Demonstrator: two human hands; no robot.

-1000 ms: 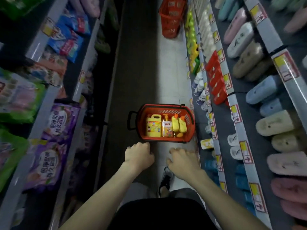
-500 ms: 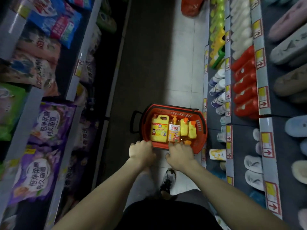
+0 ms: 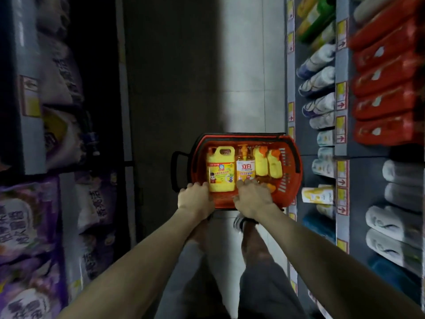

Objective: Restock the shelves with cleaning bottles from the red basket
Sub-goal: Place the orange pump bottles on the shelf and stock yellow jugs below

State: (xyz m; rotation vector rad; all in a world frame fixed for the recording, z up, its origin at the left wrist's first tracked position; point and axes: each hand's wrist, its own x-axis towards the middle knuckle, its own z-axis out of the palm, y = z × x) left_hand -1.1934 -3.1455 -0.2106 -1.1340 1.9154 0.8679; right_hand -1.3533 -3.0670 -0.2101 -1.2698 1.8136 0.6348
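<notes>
Red basket [image 3: 290, 180]: on the aisle floor [image 3: 241, 88], just beside the right shelves [image 3: 292, 116], long axis left-right, black handle [image 3: 175, 169] at its left end. Contents, laid flat with long axes near-far and caps pointing far: jug [image 3: 221, 171], pump bottle [image 3: 245, 168], two small bottles [image 3: 261, 164] at right. Left hand [image 3: 195, 198]: at the near rim, touching the jug's base, grasp cannot be told. Right hand [image 3: 251, 196]: fingers spread loose over the pump bottle's base.
</notes>
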